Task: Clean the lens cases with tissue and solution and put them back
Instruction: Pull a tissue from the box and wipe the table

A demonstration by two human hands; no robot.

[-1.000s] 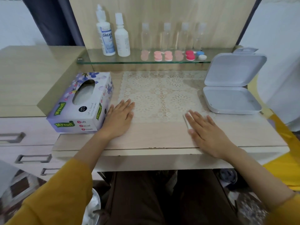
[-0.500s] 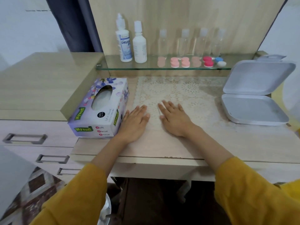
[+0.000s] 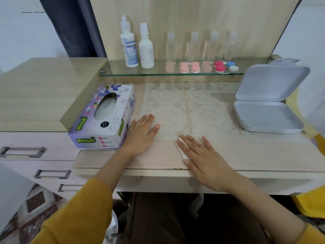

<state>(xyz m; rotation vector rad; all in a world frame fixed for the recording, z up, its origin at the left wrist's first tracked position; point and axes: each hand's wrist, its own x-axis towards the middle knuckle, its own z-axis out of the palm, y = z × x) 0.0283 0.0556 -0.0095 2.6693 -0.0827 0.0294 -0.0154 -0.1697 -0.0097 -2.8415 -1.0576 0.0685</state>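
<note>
We see one desk (image 3: 246, 159) with one glass shelf (image 3: 123, 72) along its back edge. On the shelf we count six lens cases: four pink (image 3: 183, 67), one red (image 3: 219, 66) and one blue and white (image 3: 232, 66), set in a row toward the shelf's right end. Behind them stand four small clear bottles (image 3: 194, 46). Two white solution bottles (image 3: 129, 44) stand upright at the shelf's left end.

One tissue box (image 3: 103, 118) lies at the desk's left edge. One open white box (image 3: 267, 118) lies at the right edge. One lace mat (image 3: 190, 106) lies between them.

The left hand (image 3: 140, 136) rests flat, fingers straight, just beside the tissue box and holding nothing. The right hand (image 3: 205, 159) rests flat near the front edge, fingers spread. A thin white strip (image 3: 181, 149) shows beside its forefinger; we cannot tell what it is.
</note>
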